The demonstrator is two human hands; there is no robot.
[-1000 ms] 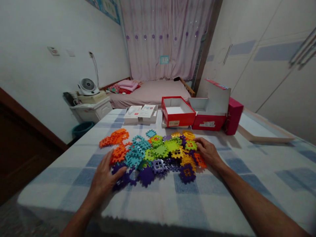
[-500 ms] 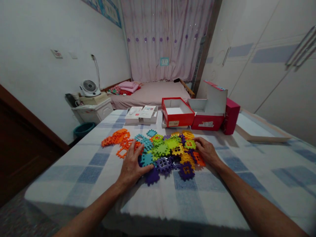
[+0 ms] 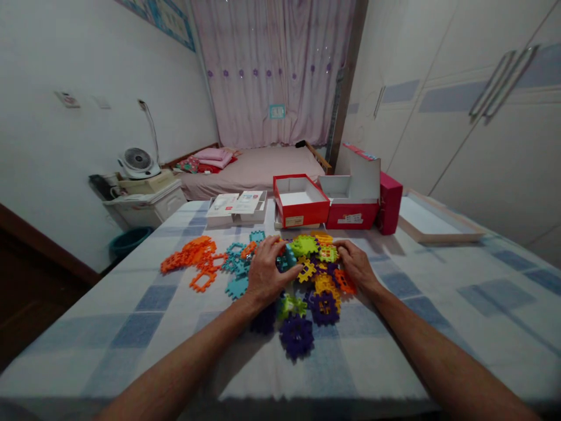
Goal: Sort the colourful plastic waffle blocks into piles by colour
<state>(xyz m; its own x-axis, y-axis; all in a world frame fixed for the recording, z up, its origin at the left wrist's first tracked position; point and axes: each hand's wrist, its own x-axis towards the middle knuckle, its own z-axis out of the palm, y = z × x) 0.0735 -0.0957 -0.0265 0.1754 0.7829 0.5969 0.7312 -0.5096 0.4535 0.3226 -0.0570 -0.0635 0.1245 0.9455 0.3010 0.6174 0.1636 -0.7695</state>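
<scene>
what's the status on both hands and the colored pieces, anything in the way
Left hand spread over the colored pieces; right hand at their right edge. Open red box behind them, not blocking either hand.

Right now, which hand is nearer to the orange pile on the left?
Left. Turquoise pieces lie between the left hand and the orange pile; the right hand is farther away, at the right edge of the mixed heap.

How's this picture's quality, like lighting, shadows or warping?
Head view: dim light; soft shadow on the white-and-blue checked cloth beside the left forearm; slanting white wardrobe doors, probably lens distortion; notches readable on the colourful plastic gear-edged pieces.
</scene>
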